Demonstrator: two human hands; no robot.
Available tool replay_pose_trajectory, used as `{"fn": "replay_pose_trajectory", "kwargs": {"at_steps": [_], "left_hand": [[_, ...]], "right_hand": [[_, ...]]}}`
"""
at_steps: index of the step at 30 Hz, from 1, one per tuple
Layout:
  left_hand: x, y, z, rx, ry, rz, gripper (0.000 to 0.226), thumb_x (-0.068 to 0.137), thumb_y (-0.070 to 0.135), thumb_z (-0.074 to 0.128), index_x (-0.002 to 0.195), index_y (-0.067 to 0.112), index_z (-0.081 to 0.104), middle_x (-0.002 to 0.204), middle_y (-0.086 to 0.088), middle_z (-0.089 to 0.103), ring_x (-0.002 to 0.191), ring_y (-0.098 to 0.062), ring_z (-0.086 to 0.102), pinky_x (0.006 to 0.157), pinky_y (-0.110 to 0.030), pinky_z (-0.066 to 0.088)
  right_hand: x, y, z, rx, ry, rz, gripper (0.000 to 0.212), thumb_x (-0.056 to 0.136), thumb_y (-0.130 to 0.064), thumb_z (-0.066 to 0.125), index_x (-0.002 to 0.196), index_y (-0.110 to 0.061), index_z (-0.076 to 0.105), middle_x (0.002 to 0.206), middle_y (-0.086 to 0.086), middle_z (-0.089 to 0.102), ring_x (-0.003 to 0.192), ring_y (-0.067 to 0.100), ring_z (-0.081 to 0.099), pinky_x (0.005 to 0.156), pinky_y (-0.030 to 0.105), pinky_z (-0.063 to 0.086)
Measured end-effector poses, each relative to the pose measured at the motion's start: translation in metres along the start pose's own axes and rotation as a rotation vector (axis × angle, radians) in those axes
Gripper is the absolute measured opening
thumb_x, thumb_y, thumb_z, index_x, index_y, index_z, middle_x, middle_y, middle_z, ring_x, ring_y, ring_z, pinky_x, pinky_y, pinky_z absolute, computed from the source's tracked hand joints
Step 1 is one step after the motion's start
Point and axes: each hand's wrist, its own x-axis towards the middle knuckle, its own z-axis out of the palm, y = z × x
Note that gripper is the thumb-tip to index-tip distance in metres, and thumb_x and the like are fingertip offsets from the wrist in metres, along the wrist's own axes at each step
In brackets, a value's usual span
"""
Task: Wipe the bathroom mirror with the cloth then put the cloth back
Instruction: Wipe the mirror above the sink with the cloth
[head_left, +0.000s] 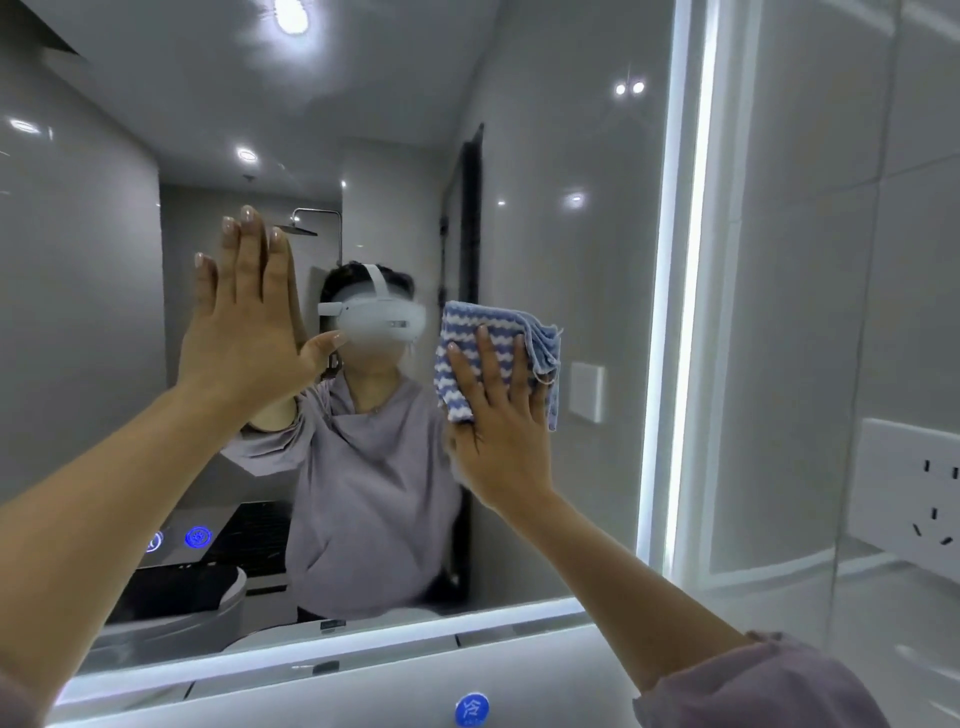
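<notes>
Fingers (485, 358) straight, spread, curling round nothing: right hand (501, 421) pressing striped cloth (467, 322) flat on mirror (571, 234), left hand (244, 322) braced bare on glass. Wiping underway, seemingly; cloth return not yet done.

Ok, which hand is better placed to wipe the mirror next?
Right: the right hand presses the striped cloth flat against the mirror, while the left hand is bare, fingers straight, holding nothing.

The cloth (483, 318) is partly hidden under the right hand (501, 431).
</notes>
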Motion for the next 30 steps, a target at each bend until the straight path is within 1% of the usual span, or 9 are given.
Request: {"fn": "replay_pose_trajectory", "kwargs": {"at_steps": [3, 6, 10, 13, 17, 21, 23, 28, 30], "left_hand": [[0.0, 0.0, -0.001, 0.007, -0.003, -0.006, 0.101, 0.083, 0.062, 0.043, 0.145, 0.006, -0.014, 0.155, -0.014, -0.018, 0.139, -0.019, -0.025, 0.112, -0.042, -0.013], [-0.001, 0.001, -0.002, -0.006, -0.001, -0.002, 0.101, 0.081, 0.062, 0.041, 0.145, 0.006, -0.012, 0.155, -0.014, -0.016, 0.14, -0.019, -0.023, 0.112, -0.042, -0.012], [-0.002, 0.002, -0.003, -0.014, -0.001, -0.005, 0.101, 0.081, 0.06, 0.044, 0.146, 0.005, -0.009, 0.156, -0.015, -0.014, 0.14, -0.019, -0.022, 0.111, -0.038, -0.016], [-0.002, 0.002, -0.004, -0.017, -0.001, 0.0, 0.101, 0.079, 0.063, 0.038, 0.146, 0.005, -0.009, 0.156, -0.015, -0.015, 0.139, -0.017, -0.025, 0.107, -0.029, -0.024], [-0.002, 0.003, -0.004, -0.027, -0.004, 0.004, 0.102, 0.077, 0.064, 0.036, 0.146, 0.003, -0.006, 0.156, -0.016, -0.013, 0.142, -0.022, -0.02, 0.112, -0.039, -0.013], [-0.002, 0.003, -0.006, -0.024, -0.021, -0.007, 0.102, 0.076, 0.066, 0.032, 0.146, 0.003, -0.007, 0.155, -0.015, -0.014, 0.141, -0.021, -0.021, 0.113, -0.041, -0.012], [-0.002, 0.003, -0.006, -0.017, -0.032, -0.006, 0.102, 0.077, 0.066, 0.033, 0.146, 0.004, -0.01, 0.155, -0.014, -0.016, 0.141, -0.021, -0.023, 0.113, -0.041, -0.013], [-0.002, 0.003, -0.005, -0.013, -0.039, -0.005, 0.103, 0.075, 0.069, 0.024, 0.145, 0.005, -0.014, 0.154, -0.014, -0.02, 0.136, -0.017, -0.03, 0.11, -0.037, -0.018], [-0.001, 0.002, -0.003, -0.01, -0.04, -0.007, 0.101, 0.077, 0.069, 0.026, 0.143, 0.005, -0.018, 0.153, -0.013, -0.022, 0.136, -0.019, -0.031, 0.111, -0.039, -0.017]], "right_hand": [[0.0, 0.006, 0.001, -0.027, -0.001, -0.043, 0.069, 0.092, -0.031, 0.057, 0.151, -0.025, 0.022, 0.16, 0.003, 0.01, 0.148, 0.03, 0.0, 0.118, 0.054, 0.005], [0.002, 0.021, 0.001, -0.014, 0.031, -0.118, 0.065, 0.092, -0.028, 0.056, 0.15, -0.024, 0.027, 0.159, 0.002, 0.014, 0.147, 0.031, 0.006, 0.119, 0.051, 0.005], [0.006, 0.043, 0.001, -0.041, 0.052, -0.171, 0.064, 0.093, -0.029, 0.048, 0.15, -0.025, 0.02, 0.159, 0.002, 0.012, 0.147, 0.033, 0.005, 0.119, 0.052, 0.004], [0.01, 0.07, -0.002, -0.074, 0.061, -0.032, 0.061, 0.096, -0.034, 0.043, 0.151, -0.024, 0.018, 0.16, 0.005, 0.012, 0.147, 0.035, 0.008, 0.118, 0.055, 0.008], [0.012, 0.098, -0.014, -0.08, 0.031, 0.052, 0.054, 0.101, -0.036, 0.028, 0.151, -0.02, 0.018, 0.159, 0.009, 0.015, 0.146, 0.034, 0.01, 0.118, 0.055, 0.009], [0.014, 0.114, -0.028, 0.007, 0.085, 0.327, 0.048, 0.102, -0.026, 0.034, 0.147, -0.015, 0.023, 0.157, 0.013, 0.017, 0.146, 0.035, 0.01, 0.119, 0.052, 0.005], [0.017, 0.117, -0.036, 0.03, 0.111, 0.423, 0.049, 0.101, -0.027, 0.032, 0.147, -0.014, 0.026, 0.157, 0.011, 0.017, 0.146, 0.033, 0.008, 0.12, 0.047, -0.001], [0.02, 0.114, -0.042, -0.024, 0.039, 0.502, 0.05, 0.104, -0.028, 0.028, 0.15, -0.02, 0.014, 0.159, 0.004, 0.004, 0.148, 0.028, -0.004, 0.119, 0.045, -0.006], [0.022, 0.111, -0.043, 0.043, 0.044, 0.529, 0.051, 0.102, -0.028, 0.025, 0.151, -0.021, 0.013, 0.16, 0.003, 0.004, 0.148, 0.027, -0.004, 0.119, 0.045, -0.008]]}}
